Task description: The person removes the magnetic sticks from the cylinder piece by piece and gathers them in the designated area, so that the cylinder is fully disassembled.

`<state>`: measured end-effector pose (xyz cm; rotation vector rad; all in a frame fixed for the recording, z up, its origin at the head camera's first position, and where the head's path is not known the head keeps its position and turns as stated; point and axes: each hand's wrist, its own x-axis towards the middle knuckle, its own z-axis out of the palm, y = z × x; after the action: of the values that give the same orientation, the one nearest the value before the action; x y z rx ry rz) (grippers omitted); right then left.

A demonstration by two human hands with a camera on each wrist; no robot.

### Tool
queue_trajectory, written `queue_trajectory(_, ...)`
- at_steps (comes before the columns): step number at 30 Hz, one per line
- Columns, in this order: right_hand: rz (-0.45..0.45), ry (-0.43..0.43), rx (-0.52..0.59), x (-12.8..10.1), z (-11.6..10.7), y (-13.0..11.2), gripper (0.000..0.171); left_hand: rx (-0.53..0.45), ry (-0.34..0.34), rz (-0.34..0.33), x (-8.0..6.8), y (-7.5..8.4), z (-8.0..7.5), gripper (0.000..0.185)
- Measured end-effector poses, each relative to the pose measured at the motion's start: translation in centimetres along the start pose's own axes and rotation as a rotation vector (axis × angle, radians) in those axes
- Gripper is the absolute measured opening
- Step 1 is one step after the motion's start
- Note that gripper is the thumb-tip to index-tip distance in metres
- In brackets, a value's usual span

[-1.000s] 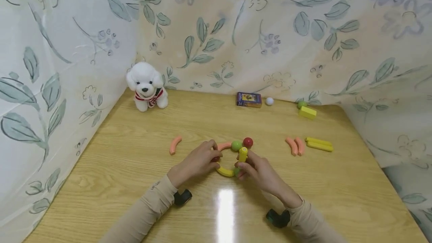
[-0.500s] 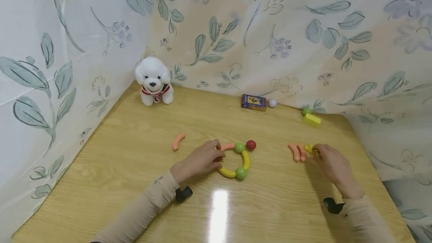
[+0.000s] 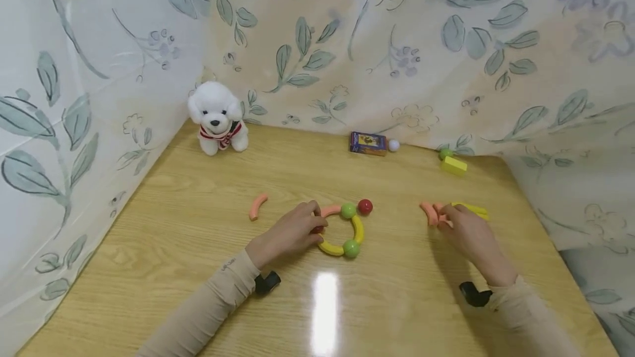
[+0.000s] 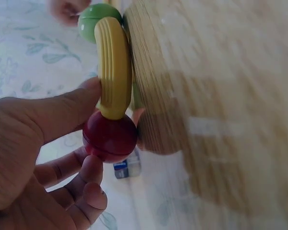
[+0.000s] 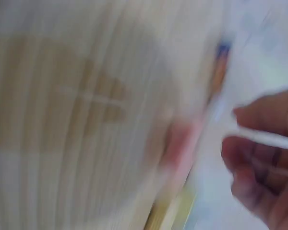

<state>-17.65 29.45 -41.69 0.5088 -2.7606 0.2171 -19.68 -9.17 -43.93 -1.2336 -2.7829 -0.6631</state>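
My left hand (image 3: 292, 230) pinches a red ball (image 4: 110, 136) at the left of a small ring lying on the table. Its thumb rests against a yellow curved stick (image 4: 114, 72) plugged into that ball. The rest of the ring shows a green ball (image 3: 351, 248) at the front, a second yellow curved stick (image 3: 358, 227), another green ball (image 3: 348, 210) and a salmon-pink curved stick (image 3: 331, 211). My right hand (image 3: 471, 236) hovers by two loose pink curved sticks (image 3: 429, 214) and the yellow sticks (image 3: 473, 209); the blurred right wrist view shows its fingers apart, holding nothing.
A loose red ball (image 3: 365, 206) sits just beyond the ring. One pink stick (image 3: 258, 206) lies left. Along the back stand a white toy dog (image 3: 218, 117), a card box (image 3: 368, 143), a white ball (image 3: 394, 145), a green ball (image 3: 445, 153) and a yellow block (image 3: 453, 166).
My right hand has left the ring with a yellow stick, carried it right to the other yellow pieces and let go, then shifted slightly left toward the pink sticks. The left hand keeps its grip.
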Motion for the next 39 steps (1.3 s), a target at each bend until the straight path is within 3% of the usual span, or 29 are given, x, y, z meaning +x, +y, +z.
queue_trajectory(2, -0.09, 0.0, 0.118, 0.6, 0.4, -3.5, 0.019, 0.008, -0.001, 0.004, 0.0, 0.1, -0.1, 0.008)
queue_trajectory(5, -0.274, -0.077, 0.251, 1.2, 1.4, -8.1, 0.027, 0.041, 0.0, 0.015, 0.1, 0.5, -0.1, 0.012)
queue_trajectory(9, -0.437, -0.146, 0.272, 1.5, 2.7, -11.4, 0.038, 0.233, 0.0, 0.095, 0.8, 1.6, 0.5, 0.013)
queue_trajectory(12, -0.458, -0.161, 0.227, 1.7, 3.4, -12.0, 0.034, 0.411, -0.004, 0.221, 1.5, 2.6, 1.1, 0.014)
queue_trajectory(15, -0.446, -0.18, 0.216, 1.6, 3.9, -12.0, 0.031, 0.501, -0.019, 0.329, 2.1, 3.4, 1.6, 0.014)
queue_trajectory(18, -0.436, -0.197, 0.225, 1.5, 4.1, -11.9, 0.03, 0.544, -0.003, 0.372, 2.3, 3.6, 1.8, 0.009)
queue_trajectory(23, -0.387, -0.223, 0.214, 1.4, 3.6, -11.3, 0.027, 0.523, 0.031, 0.408, 2.1, 3.0, 1.6, 0.013)
queue_trajectory(27, -0.354, -0.222, 0.22, 1.1, 3.1, -10.9, 0.034, 0.434, 0.023, 0.38, 1.7, 2.8, 1.4, 0.009)
queue_trajectory(32, -0.359, -0.051, 0.2, 1.4, 3.0, -9.3, 0.03, 0.277, -0.019, 0.25, 0.9, 3.3, 0.7, 0.006)
queue_trajectory(35, -0.37, -0.023, 0.156, 1.5, 3.0, -8.4, 0.03, 0.271, -0.064, 0.211, 0.5, 3.5, 0.3, 0.007)
queue_trajectory(39, -0.432, -0.067, 0.122, 1.0, 2.8, -8.7, 0.03, 0.281, -0.092, 0.159, 0.2, 3.1, 0.0, 0.016)
